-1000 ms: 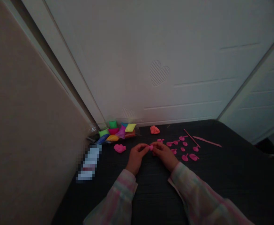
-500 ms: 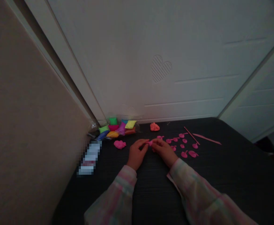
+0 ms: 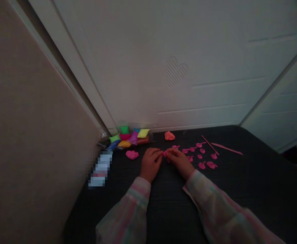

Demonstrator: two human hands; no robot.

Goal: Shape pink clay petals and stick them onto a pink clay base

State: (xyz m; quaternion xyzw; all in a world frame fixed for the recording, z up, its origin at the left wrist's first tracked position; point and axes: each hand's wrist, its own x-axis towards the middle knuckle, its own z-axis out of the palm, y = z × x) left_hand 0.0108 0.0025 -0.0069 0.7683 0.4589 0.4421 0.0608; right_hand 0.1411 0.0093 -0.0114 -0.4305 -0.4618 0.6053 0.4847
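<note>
1 small pink piece (image 3: 165,154) is held low over the dark table (image 3: 168,210), between the hands, probably so that it can be steadied and shaped from 2 sides. It is pinched at its right between the closed thumb and fingers of the right hand (image 3: 180,162); the fingertips of the left hand (image 3: 150,165) are brought almost together at its left edge, but whether it is gripped there cannot be told. The shaped pink pieces (image 3: 211,165) are spread apart to the right, perhaps so that sticking is avoided; 10 can be counted, and 1 more may be partly covered by the right hand. 2 thin pink tools (image 3: 227,148) are laid at the far right, seemingly within reach. 1 pink lump (image 3: 132,155) is set left of the hands, and 1 orange lump (image 3: 169,136) far behind them. About 9 coloured packets (image 3: 124,144) are bunched at the far left, presumably out of the way.
</note>
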